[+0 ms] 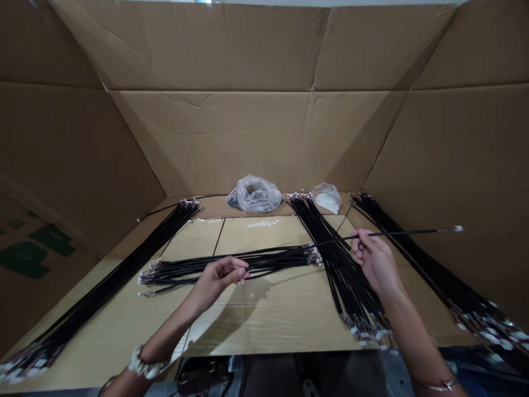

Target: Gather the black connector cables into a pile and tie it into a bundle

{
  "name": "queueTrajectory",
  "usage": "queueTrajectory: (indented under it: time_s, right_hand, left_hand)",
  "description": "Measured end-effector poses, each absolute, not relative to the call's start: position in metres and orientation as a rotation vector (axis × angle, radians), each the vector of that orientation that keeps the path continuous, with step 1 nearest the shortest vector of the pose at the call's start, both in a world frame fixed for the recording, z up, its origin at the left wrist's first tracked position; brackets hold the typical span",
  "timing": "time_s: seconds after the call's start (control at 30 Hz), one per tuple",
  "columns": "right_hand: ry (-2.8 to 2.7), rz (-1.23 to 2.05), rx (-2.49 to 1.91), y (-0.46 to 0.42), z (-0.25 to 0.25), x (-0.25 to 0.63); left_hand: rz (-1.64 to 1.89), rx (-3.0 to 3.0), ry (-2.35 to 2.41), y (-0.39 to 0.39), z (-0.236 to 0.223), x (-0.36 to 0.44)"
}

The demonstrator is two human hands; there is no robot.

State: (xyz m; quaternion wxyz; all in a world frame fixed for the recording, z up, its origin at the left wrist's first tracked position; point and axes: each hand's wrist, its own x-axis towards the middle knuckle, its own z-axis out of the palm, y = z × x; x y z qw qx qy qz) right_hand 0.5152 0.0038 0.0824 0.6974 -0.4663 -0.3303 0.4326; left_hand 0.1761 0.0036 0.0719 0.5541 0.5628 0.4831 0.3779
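Note:
Between the thumb and fingers of my right hand (370,253) is a thin black cable (407,232). A white connector (458,228) tips its right end, and the cable's other side runs left across a stack of cables toward the middle bundle. My left hand (225,275) is over that middle cable bundle (276,257), its fingers loosely curled and the thumb apart from them. I see nothing gripped in it, though it hides part of the bundle. White connectors and coloured wire ends cluster at both ends of the bundle, which lies crosswise on the cardboard-covered table (281,320).
Long black cable bundles lie at the left (119,281), the right centre (343,264) and the far right (413,259). At the back sit a clear plastic bag (258,194) and a smaller bag of white pieces (327,199). Tall cardboard walls (231,132) enclose the back and sides.

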Motion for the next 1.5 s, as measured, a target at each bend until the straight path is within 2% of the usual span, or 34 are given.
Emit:
queueTrajectory:
  time_s: [0.43, 0.97, 1.2, 1.5]
  right_hand:
    - [-0.643, 1.188, -0.96, -0.001, 0.04, 0.442]
    - [-0.68, 1.228, -0.948, 0.008, 0.042, 0.411]
    - [-0.643, 1.169, -0.947, 0.013, 0.029, 0.41]
    - [-0.561, 1.214, -1.002, 0.009, 0.009, 0.409]
  left_hand:
    - [1.131, 1.256, 1.618, -0.01, 0.081, 0.074]
    - [1.272, 1.227, 1.746, -0.015, 0.078, 0.035]
    - [1.335, 1.223, 1.931, -0.012, 0.059, 0.0]
    - [1.404, 1.125, 2.027, -0.012, 0.037, -0.004]
